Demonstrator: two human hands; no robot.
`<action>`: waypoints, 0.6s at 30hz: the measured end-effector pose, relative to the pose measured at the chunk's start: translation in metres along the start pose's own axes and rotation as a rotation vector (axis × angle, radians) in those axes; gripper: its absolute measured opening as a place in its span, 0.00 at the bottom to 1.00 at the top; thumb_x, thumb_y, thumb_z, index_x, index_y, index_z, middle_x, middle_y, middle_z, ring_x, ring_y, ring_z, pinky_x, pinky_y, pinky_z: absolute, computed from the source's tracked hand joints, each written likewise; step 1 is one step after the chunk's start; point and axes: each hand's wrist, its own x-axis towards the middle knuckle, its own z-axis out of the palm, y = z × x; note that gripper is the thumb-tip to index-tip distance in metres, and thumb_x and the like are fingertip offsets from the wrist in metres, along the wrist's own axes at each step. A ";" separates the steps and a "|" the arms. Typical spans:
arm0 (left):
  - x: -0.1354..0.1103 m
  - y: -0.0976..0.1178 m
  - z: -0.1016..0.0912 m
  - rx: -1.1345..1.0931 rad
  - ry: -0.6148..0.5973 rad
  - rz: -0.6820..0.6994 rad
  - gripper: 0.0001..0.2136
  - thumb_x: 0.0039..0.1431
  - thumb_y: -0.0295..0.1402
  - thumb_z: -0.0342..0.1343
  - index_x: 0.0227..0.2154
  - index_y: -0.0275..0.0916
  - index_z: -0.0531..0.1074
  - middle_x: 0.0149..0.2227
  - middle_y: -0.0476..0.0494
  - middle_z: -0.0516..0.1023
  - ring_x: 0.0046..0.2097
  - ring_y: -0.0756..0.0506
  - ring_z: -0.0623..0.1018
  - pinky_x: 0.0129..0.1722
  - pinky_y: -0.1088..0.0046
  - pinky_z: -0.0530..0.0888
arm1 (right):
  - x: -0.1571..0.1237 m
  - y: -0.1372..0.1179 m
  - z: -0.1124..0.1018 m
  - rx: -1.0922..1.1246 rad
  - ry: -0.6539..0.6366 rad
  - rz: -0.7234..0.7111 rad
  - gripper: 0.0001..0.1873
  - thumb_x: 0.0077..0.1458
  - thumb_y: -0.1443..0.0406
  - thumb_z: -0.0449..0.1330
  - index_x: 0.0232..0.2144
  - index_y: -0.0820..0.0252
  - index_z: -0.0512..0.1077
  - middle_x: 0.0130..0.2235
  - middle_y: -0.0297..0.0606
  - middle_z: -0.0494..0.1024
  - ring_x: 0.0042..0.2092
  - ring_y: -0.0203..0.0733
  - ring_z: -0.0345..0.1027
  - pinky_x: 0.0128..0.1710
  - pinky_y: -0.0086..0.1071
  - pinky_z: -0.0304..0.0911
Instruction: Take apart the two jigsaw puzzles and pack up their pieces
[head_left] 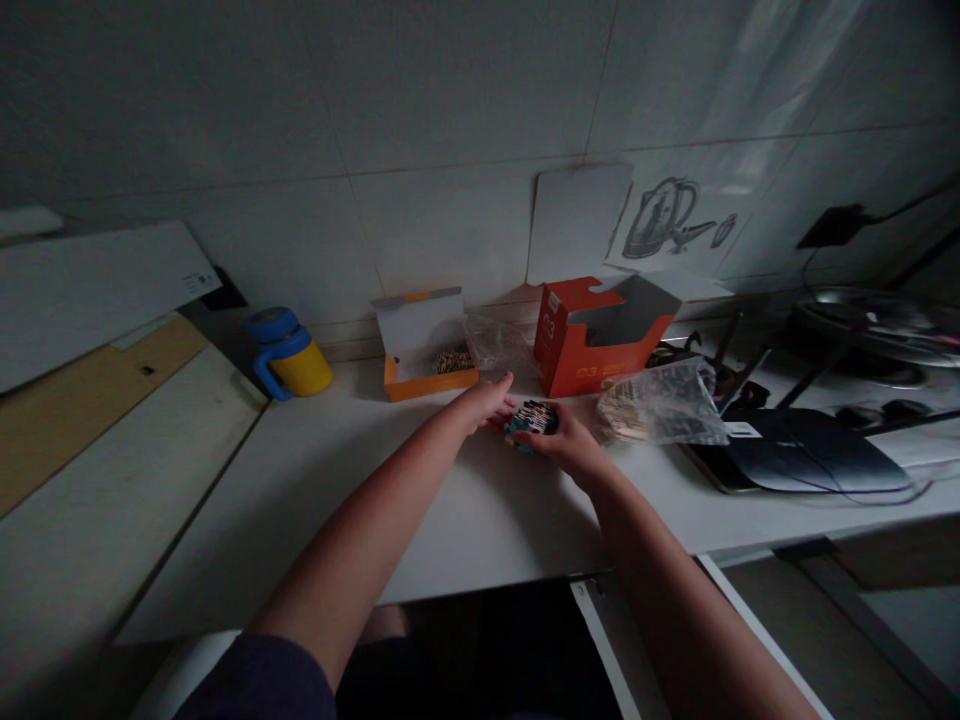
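My right hand [567, 436] is closed around a small bundle of thin pieces [532, 420] with dark, white and coloured striped edges and some teal on the near side. I cannot make out their exact kind. My left hand [486, 404] lies just left of the bundle, fingers stretched out and apart; whether its fingertips touch it is unclear. Behind my left hand stands a small orange box [431, 385] with its lid raised, holding a row of thin brownish pieces [454, 361]. To the right of my right hand is a clear plastic bag [664, 400] with pale thin pieces inside.
A large open orange-red box [592, 350] stands behind the bundle, beside a crumpled clear wrapper [499, 343]. A blue and yellow mug [300, 365] is at left. A dark flat device [810, 450] lies right on the white table [495, 530]. Boards [82, 300] lean at far left.
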 end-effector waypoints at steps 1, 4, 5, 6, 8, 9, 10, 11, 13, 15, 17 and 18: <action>0.000 0.001 -0.011 0.067 0.054 0.035 0.26 0.72 0.51 0.42 0.35 0.36 0.77 0.34 0.35 0.84 0.34 0.42 0.82 0.35 0.68 0.77 | -0.004 0.000 -0.001 0.049 -0.006 0.009 0.43 0.36 0.55 0.79 0.52 0.61 0.69 0.45 0.44 0.80 0.46 0.48 0.75 0.46 0.38 0.71; 0.004 0.008 -0.049 0.248 0.303 0.186 0.15 0.71 0.41 0.49 0.45 0.38 0.77 0.49 0.30 0.81 0.52 0.37 0.80 0.47 0.63 0.75 | -0.021 0.000 -0.004 0.188 -0.032 0.039 0.40 0.40 0.54 0.78 0.53 0.61 0.69 0.47 0.44 0.80 0.46 0.47 0.76 0.48 0.38 0.70; 0.008 0.010 -0.061 0.303 0.380 0.240 0.14 0.70 0.37 0.50 0.51 0.39 0.75 0.56 0.30 0.77 0.59 0.35 0.75 0.53 0.61 0.72 | -0.027 0.001 -0.003 0.224 -0.057 0.042 0.39 0.41 0.54 0.78 0.53 0.60 0.70 0.48 0.44 0.80 0.47 0.47 0.76 0.49 0.38 0.70; 0.012 0.013 -0.070 0.354 0.429 0.294 0.16 0.68 0.33 0.51 0.56 0.42 0.73 0.61 0.31 0.73 0.64 0.35 0.69 0.57 0.59 0.69 | -0.033 0.001 -0.002 0.256 -0.091 0.040 0.38 0.42 0.55 0.77 0.53 0.60 0.70 0.49 0.44 0.80 0.47 0.47 0.76 0.49 0.38 0.70; 0.024 0.019 -0.082 0.680 0.523 0.529 0.23 0.65 0.27 0.53 0.62 0.43 0.69 0.64 0.31 0.69 0.66 0.34 0.65 0.60 0.56 0.66 | -0.046 0.001 0.003 0.322 -0.178 0.033 0.35 0.44 0.55 0.77 0.52 0.59 0.71 0.50 0.45 0.79 0.48 0.47 0.76 0.51 0.38 0.69; 0.030 0.022 -0.084 0.762 0.522 0.599 0.24 0.63 0.25 0.54 0.62 0.44 0.70 0.65 0.32 0.68 0.66 0.35 0.64 0.61 0.56 0.64 | -0.053 0.000 0.006 0.357 -0.230 0.028 0.34 0.45 0.55 0.76 0.52 0.59 0.72 0.50 0.45 0.79 0.48 0.47 0.75 0.51 0.38 0.69; 0.036 0.025 -0.085 0.838 0.513 0.657 0.22 0.63 0.25 0.54 0.59 0.43 0.73 0.64 0.33 0.69 0.65 0.35 0.65 0.61 0.56 0.64 | -0.060 -0.002 0.009 0.394 -0.286 0.023 0.33 0.46 0.55 0.76 0.52 0.59 0.72 0.50 0.46 0.79 0.49 0.47 0.75 0.52 0.38 0.69; 0.042 0.029 -0.084 0.893 0.499 0.699 0.19 0.63 0.25 0.53 0.55 0.42 0.76 0.62 0.34 0.71 0.63 0.36 0.66 0.61 0.57 0.64 | -0.068 -0.005 0.011 0.428 -0.346 0.019 0.34 0.46 0.55 0.76 0.53 0.59 0.72 0.51 0.46 0.79 0.49 0.47 0.74 0.52 0.38 0.69; 0.047 0.037 -0.082 0.922 0.476 0.738 0.14 0.65 0.25 0.52 0.48 0.40 0.79 0.58 0.35 0.75 0.60 0.37 0.68 0.60 0.59 0.64 | -0.081 -0.014 0.012 0.493 -0.479 0.031 0.37 0.45 0.56 0.76 0.55 0.59 0.71 0.52 0.47 0.77 0.50 0.48 0.74 0.50 0.38 0.69; 0.043 0.044 -0.082 0.948 0.489 0.792 0.13 0.67 0.28 0.49 0.46 0.38 0.79 0.54 0.34 0.77 0.58 0.37 0.70 0.60 0.59 0.64 | -0.093 -0.026 0.009 0.564 -0.602 0.049 0.42 0.42 0.56 0.78 0.58 0.57 0.69 0.56 0.48 0.75 0.52 0.49 0.73 0.50 0.38 0.68; 0.027 0.049 -0.082 1.007 0.521 0.882 0.14 0.70 0.31 0.47 0.49 0.37 0.77 0.51 0.34 0.78 0.56 0.37 0.71 0.60 0.58 0.64 | -0.103 -0.039 0.004 0.625 -0.691 0.053 0.48 0.38 0.55 0.79 0.60 0.56 0.67 0.59 0.49 0.74 0.55 0.52 0.71 0.54 0.41 0.65; 0.016 0.049 -0.083 1.055 0.537 0.929 0.15 0.72 0.32 0.45 0.50 0.37 0.77 0.47 0.33 0.79 0.54 0.37 0.73 0.58 0.57 0.66 | -0.106 -0.046 0.002 0.645 -0.732 0.051 0.51 0.35 0.54 0.80 0.60 0.56 0.67 0.59 0.50 0.73 0.57 0.53 0.71 0.56 0.42 0.64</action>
